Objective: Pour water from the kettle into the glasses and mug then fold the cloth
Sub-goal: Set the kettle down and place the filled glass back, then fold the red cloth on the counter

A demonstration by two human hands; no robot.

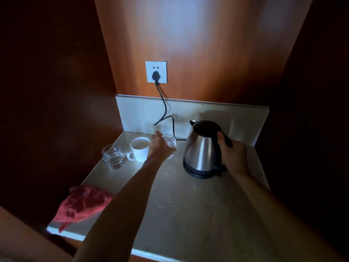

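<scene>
A steel kettle [201, 148] with a black lid and handle stands upright on its black base at the right of the counter. My right hand [233, 154] grips its handle. My left hand [160, 146] holds a clear glass [171, 142] between the kettle and a white mug [139, 150]. The mug holds pale liquid. A second clear glass [113, 156] with water in it stands left of the mug. A crumpled red cloth [81, 203] lies at the counter's front left edge, partly hanging over it.
The pale stone counter [188, 214] sits in a dark wooden niche with walls on the left, back and right. A black cord [164, 106] runs from a white wall socket [156, 72] down to the kettle base.
</scene>
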